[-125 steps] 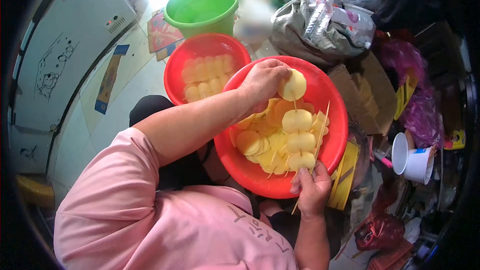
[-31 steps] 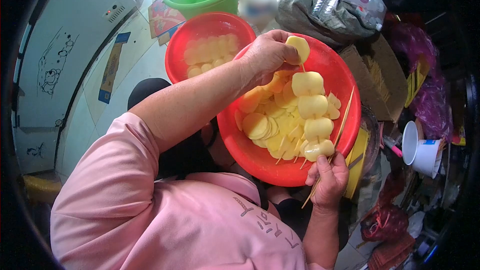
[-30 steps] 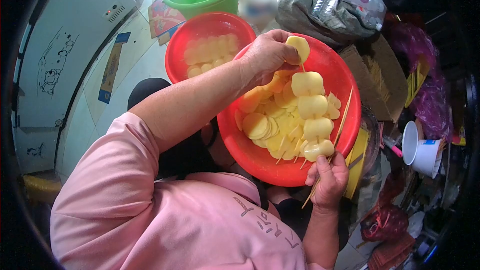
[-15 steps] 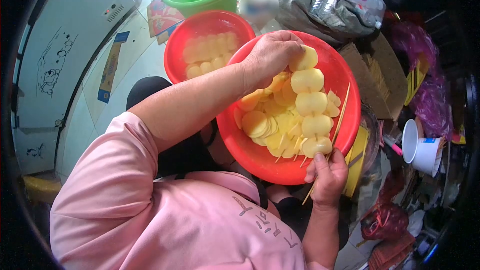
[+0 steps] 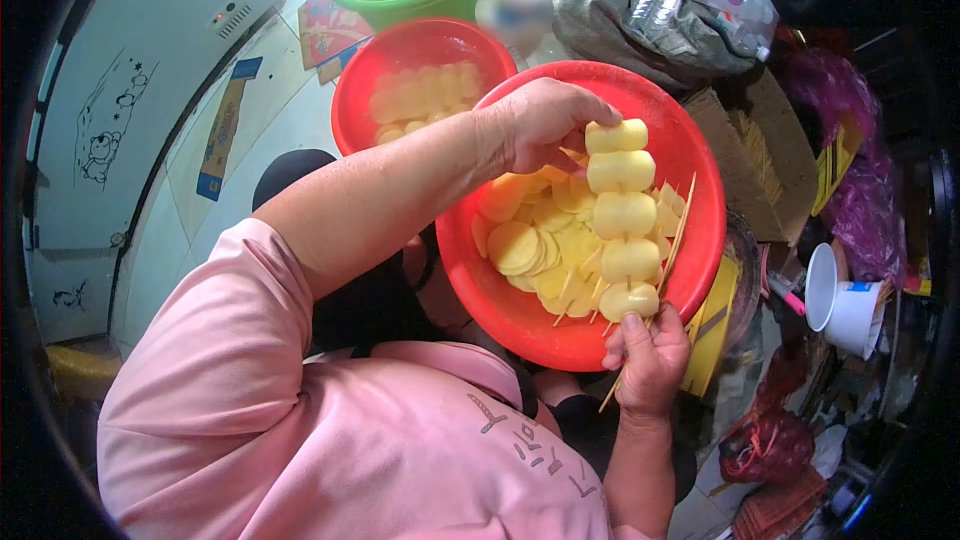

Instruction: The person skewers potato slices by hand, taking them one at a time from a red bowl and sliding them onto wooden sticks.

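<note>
A skewer of several pale yellow potato-like pieces (image 5: 625, 215) is held over the red basin (image 5: 708, 190). My left hand (image 5: 548, 125) pinches the piece at its far end. At the near end, my right hand (image 5: 652, 360) has thumb and fingers closed on the skewer, with thin bare sticks (image 5: 680, 240) also between its fingers. Below lie loose round yellow slices (image 5: 515, 248) in the basin, with stick tips poking out among them.
Behind stands a second red basin (image 5: 350, 90) with more yellow pieces, and beyond it a green tub (image 5: 410, 5). A grey bag (image 5: 600, 25) with plastic bottles, a cardboard box (image 5: 790, 190) and a white cup (image 5: 855, 315) are at the right. A white cabinet (image 5: 150, 70) is at the left.
My left hand has moved slightly nearer, and the pieces on the skewer now sit closer together at its far end. My right hand stays at the near end.
</note>
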Available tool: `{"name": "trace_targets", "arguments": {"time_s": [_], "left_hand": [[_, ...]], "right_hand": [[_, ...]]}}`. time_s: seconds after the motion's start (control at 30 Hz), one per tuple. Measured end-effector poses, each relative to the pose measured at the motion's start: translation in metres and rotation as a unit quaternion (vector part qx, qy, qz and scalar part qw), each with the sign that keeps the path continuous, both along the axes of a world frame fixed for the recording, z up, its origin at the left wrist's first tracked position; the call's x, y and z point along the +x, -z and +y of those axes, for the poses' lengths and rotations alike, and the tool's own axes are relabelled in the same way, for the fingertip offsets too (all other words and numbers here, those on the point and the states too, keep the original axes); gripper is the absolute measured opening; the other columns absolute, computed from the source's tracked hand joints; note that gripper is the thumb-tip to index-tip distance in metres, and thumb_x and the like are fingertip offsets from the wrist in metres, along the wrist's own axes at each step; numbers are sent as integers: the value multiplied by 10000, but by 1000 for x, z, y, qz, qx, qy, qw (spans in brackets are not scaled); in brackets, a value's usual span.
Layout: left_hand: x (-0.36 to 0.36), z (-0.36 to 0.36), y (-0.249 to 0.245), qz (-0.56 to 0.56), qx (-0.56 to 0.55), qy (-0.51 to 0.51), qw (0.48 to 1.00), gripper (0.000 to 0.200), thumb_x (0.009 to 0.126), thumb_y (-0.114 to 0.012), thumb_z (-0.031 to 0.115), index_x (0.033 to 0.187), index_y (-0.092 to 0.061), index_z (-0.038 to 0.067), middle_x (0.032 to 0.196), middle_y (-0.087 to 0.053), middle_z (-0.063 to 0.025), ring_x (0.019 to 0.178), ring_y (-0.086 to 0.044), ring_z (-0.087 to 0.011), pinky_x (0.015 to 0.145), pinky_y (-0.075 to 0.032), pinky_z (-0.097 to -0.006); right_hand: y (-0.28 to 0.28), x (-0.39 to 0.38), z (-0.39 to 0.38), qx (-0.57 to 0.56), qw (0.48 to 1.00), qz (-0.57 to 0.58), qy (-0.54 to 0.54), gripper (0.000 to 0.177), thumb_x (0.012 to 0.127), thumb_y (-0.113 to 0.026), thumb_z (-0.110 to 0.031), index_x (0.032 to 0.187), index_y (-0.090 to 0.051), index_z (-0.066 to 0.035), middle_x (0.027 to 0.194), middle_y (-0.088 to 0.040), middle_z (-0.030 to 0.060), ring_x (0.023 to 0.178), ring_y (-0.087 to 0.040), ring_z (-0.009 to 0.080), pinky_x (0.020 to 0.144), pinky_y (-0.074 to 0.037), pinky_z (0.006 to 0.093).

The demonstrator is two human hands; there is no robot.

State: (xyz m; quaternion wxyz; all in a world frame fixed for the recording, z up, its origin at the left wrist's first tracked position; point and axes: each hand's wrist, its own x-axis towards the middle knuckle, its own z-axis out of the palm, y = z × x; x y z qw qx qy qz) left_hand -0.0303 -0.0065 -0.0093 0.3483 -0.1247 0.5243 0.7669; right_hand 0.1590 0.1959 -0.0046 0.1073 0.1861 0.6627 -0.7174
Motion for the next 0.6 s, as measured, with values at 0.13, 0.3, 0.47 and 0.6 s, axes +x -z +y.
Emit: {"name": "trace_targets", "arguments": {"time_s": [0.13, 0.3, 0.47, 0.6], "left_hand": [[1, 0, 3, 36, 16, 5, 999, 202, 854, -596, 169, 984, -601, 14, 957, -659, -111, 880, -657, -239, 792, -528, -403], [2, 4, 7, 43, 15, 22, 999, 198, 860, -592, 150, 985, -596, -3, 955, -651, -116, 863, -657, -253, 793, -530, -400], [13, 13, 2, 77, 9, -28, 997, 208, 854, -613, 170, 991, -594, 14, 938, -641, -93, 846, -649, -226, 786, -528, -377], [19, 20, -10, 62, -21, -24, 998, 233, 852, -630, 184, 1045, -583, 62, 987, -635, -58, 892, -632, -182, 749, -511, -318]], "right_hand": [[0, 0, 1, 17, 1000, 5, -4, 112, 886, -553, -96, 954, -539, -8, 621, -568, 25, 443, -485, 71, 414, -385, 189], [1, 1, -1, 30, 1000, 2, 4, 102, 889, -546, -92, 946, -537, -9, 627, -567, 29, 446, -481, 69, 420, -386, 188], [-1, -4, -2, 32, 999, 14, 2, 109, 895, -546, -105, 952, -535, -13, 625, -554, 20, 459, -480, 72, 434, -396, 195], [0, -5, -2, 25, 999, 20, 12, 116, 897, -549, -115, 957, -536, -16, 633, -554, 18, 470, -483, 76, 442, -404, 198]]}}
